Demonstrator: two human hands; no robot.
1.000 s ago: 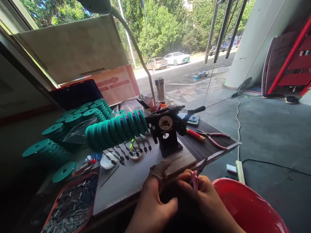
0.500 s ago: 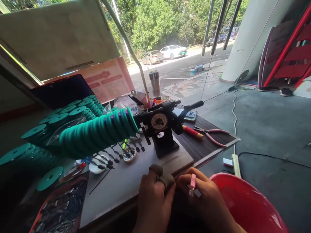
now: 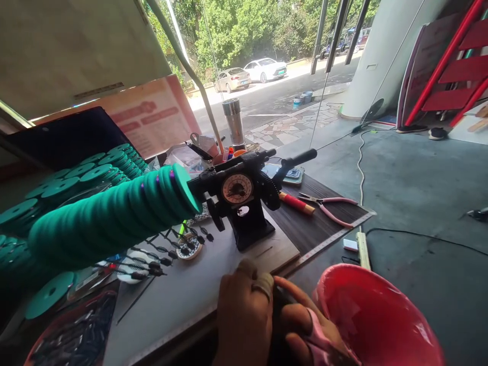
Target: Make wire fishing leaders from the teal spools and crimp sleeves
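My left hand [image 3: 246, 310], with wrapped fingertips, is closed at the front edge of the white board [image 3: 171, 300]; what its fingers hold is too small to make out. Close beside it on the right, my right hand [image 3: 305, 315] has its fingers through the pink handles of a small tool [image 3: 318, 333], whose tip is hidden. Beyond the hands stands a black winding machine [image 3: 253, 223] with a round dial [image 3: 237, 188] and a crank handle. A long row of teal spools [image 3: 114, 218] sits on its shaft. Dark small parts [image 3: 152, 264] hang over the board's far edge.
A red basin [image 3: 377, 315] stands at the right. Pink-handled pliers [image 3: 331, 206] and a red-wrapped stick [image 3: 297, 203] lie on the dark tabletop [image 3: 316, 229]. Dark pieces fill a tray [image 3: 72, 330] at lower left. Stacked teal spools [image 3: 91, 173] are behind.
The view has shifted, so the machine and spools appear further left and larger. My right hand has turned, and the pink handles now show between its fingers, lower down.
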